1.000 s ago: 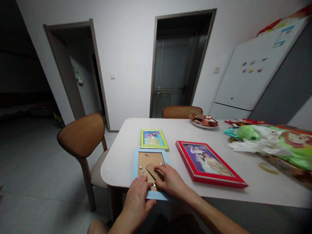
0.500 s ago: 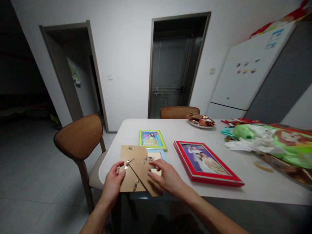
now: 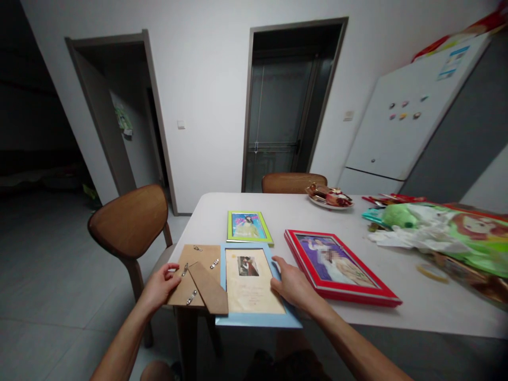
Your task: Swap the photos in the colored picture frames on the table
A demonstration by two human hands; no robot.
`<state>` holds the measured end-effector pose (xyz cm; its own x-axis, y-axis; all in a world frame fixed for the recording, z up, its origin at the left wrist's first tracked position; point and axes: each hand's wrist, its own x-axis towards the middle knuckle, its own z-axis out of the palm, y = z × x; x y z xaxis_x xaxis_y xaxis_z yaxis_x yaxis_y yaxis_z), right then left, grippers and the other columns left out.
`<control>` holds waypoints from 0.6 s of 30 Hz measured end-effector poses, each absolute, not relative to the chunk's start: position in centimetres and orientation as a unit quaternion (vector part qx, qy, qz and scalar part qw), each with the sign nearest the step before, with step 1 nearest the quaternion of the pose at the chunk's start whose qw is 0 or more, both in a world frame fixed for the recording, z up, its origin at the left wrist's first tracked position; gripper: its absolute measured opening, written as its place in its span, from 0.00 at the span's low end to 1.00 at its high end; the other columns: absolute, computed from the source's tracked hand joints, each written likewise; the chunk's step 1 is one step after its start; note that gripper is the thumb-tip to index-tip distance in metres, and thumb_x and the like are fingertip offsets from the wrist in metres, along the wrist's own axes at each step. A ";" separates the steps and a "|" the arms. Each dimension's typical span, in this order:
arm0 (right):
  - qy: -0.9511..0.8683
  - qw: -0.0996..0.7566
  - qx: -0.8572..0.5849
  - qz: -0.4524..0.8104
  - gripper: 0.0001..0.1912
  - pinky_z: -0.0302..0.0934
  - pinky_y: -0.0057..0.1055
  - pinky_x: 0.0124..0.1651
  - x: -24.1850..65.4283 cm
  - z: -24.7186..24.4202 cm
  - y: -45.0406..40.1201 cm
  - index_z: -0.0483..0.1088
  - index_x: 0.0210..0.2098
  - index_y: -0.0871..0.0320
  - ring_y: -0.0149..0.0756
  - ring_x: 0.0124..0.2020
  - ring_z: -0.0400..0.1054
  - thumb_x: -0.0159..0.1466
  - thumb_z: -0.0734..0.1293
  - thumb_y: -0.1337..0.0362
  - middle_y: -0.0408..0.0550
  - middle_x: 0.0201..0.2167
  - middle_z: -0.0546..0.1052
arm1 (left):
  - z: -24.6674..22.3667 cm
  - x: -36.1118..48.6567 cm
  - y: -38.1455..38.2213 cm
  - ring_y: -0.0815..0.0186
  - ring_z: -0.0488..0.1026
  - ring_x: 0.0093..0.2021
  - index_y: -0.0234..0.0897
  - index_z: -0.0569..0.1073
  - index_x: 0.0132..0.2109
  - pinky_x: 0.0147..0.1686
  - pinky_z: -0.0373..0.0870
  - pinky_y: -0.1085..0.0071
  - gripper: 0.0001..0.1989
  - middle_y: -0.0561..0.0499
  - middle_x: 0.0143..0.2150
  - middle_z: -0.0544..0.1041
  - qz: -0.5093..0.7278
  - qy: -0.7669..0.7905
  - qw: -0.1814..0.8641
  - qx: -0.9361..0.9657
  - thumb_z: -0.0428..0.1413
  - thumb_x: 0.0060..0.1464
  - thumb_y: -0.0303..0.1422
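My left hand (image 3: 161,287) is closed on the left edge of a brown picture frame backing board (image 3: 206,256), its metal clips and slanted stand flap facing up. The board's right side overlaps a light blue picture frame (image 3: 257,319). Inside that frame lies a cream sheet (image 3: 254,296) with a small photo of people. My right hand (image 3: 296,286) grips the blue frame's right edge, thumb over the border and fingers around the outside. Beyond it lies a lime green picture frame (image 3: 231,226). Stacked red picture frames (image 3: 345,293) rest right of my right hand.
The white table (image 3: 210,203) also bears a plate of food (image 3: 329,203), a roll of tape (image 3: 432,273) and a heap of colourful plastic bags (image 3: 428,225). Wooden chairs stand at the left (image 3: 129,225) and behind the table (image 3: 293,183).
The backing board has shifted left with my left hand, uncovering most of the blue frame and its sheet. My right hand has moved from the board to the blue frame's right edge.
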<state>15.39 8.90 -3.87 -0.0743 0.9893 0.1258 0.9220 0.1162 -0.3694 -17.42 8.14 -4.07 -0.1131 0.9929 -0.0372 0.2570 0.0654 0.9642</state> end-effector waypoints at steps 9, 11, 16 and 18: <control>-0.656 0.274 -0.670 0.214 0.32 0.56 0.26 0.30 15.8 -3.1 8.6 0.51 0.55 0.63 0.34 0.28 0.67 0.50 0.57 0.68 0.49 0.28 0.73 | -3.9 -18.3 8.3 0.59 0.71 0.33 0.37 0.68 0.34 0.33 0.65 0.68 0.14 0.53 0.27 0.73 0.418 0.674 0.254 0.553 0.55 0.36 0.33; -0.611 0.316 -0.652 0.320 0.32 0.56 0.25 0.27 15.5 -2.6 8.3 0.49 0.56 0.63 0.32 0.24 0.66 0.50 0.56 0.68 0.46 0.26 0.73 | -3.5 -17.2 8.0 0.56 0.68 0.43 0.38 0.68 0.37 0.42 0.61 0.63 0.15 0.49 0.36 0.73 0.422 0.681 0.207 0.562 0.55 0.37 0.32; -0.468 0.429 -0.544 0.548 0.37 0.61 0.28 0.27 14.6 -1.1 7.4 0.38 0.59 0.59 0.32 0.23 0.68 0.51 0.55 0.67 0.46 0.29 0.73 | -1.9 -10.2 5.5 0.59 0.62 0.50 0.36 0.64 0.45 0.50 0.57 0.59 0.17 0.45 0.48 0.67 0.425 0.601 0.163 0.657 0.50 0.45 0.31; -0.444 0.454 -0.516 0.574 0.38 0.62 0.30 0.28 14.3 -0.5 7.0 0.37 0.59 0.58 0.32 0.23 0.67 0.51 0.56 0.67 0.45 0.28 0.73 | -1.5 -6.5 4.1 0.58 0.59 0.53 0.36 0.62 0.47 0.51 0.56 0.57 0.19 0.44 0.51 0.64 0.411 0.548 0.178 0.706 0.51 0.45 0.31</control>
